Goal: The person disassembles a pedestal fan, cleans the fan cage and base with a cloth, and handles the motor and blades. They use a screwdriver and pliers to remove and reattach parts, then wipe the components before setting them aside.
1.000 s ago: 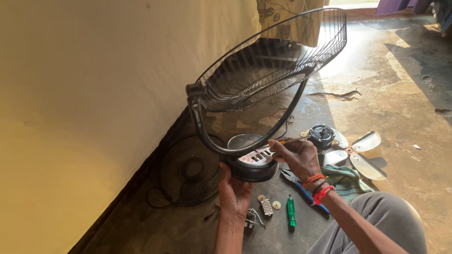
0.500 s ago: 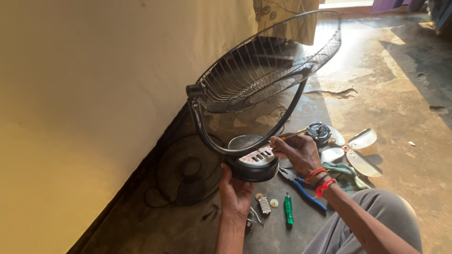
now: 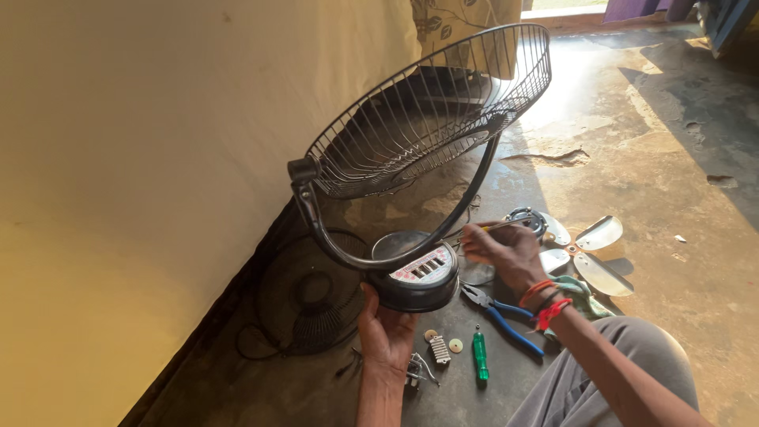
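We have the fan base [image 3: 415, 278] lifted a little off the floor [image 3: 672, 150], close beside the wall [image 3: 158, 158], with our left hand [image 3: 385, 332] cupped under it from below, fingers wrapped up against its dark round side. Our right hand [image 3: 500, 247] is closed around a thin tool [image 3: 474, 231], probably a screwdriver, whose tip points toward the top of the base near the switch panel [image 3: 424, 266]. From the base a curved yoke [image 3: 395, 237] rises to the wire guard [image 3: 431, 115], which tilts back and away from us like a bowl. We judge the whole piece top-heavy and awkward rather than heavy: the guard is light, springy wire that would bend if squeezed, while the base is stiff, smooth plastic and the safer place to grip, underneath or at the yoke's foot. The guard's rim sits near the wall on the left, so swinging it that way looks tight; open floor lies to the right and ahead. Around us on the ground lie a second guard [image 3: 308, 296], pliers [image 3: 498, 312], a green screwdriver [image 3: 480, 357], small washers [image 3: 455, 345], a motor [image 3: 526, 221] and a metal blade [image 3: 589, 253], all close enough to knock when the base comes down.
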